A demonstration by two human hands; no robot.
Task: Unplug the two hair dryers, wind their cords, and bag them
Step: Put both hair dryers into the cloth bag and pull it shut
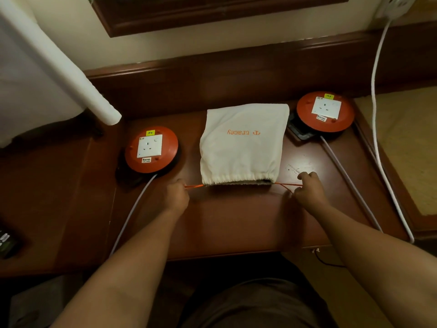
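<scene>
Since the cream cloth drawstring bag [243, 145] lies bulging on the brown wooden table [236, 221] just beyond both grips, left hand [177, 197] and right hand [307, 189] each pinching an orange drawstring [194, 186] outward, and both red reel sockets [151, 150] are unplugged, only cinching seems left.

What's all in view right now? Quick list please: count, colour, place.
drawstring bag: one, cream with orange print, middle of the desk, mouth gathered toward the person
drawstring: one, orange, running out both sides of the bag mouth
socket reels: two, orange with white socket faces, one left of the bag, one right and farther back; nothing plugged in
reel cables: two, pale, one and another, trailing toward the near desk edge
desk: one, dark brown wood
wall cable: one, white, hanging at right
left hand: pinches the drawstring left of the bag
right hand: pinches it on the right
</scene>
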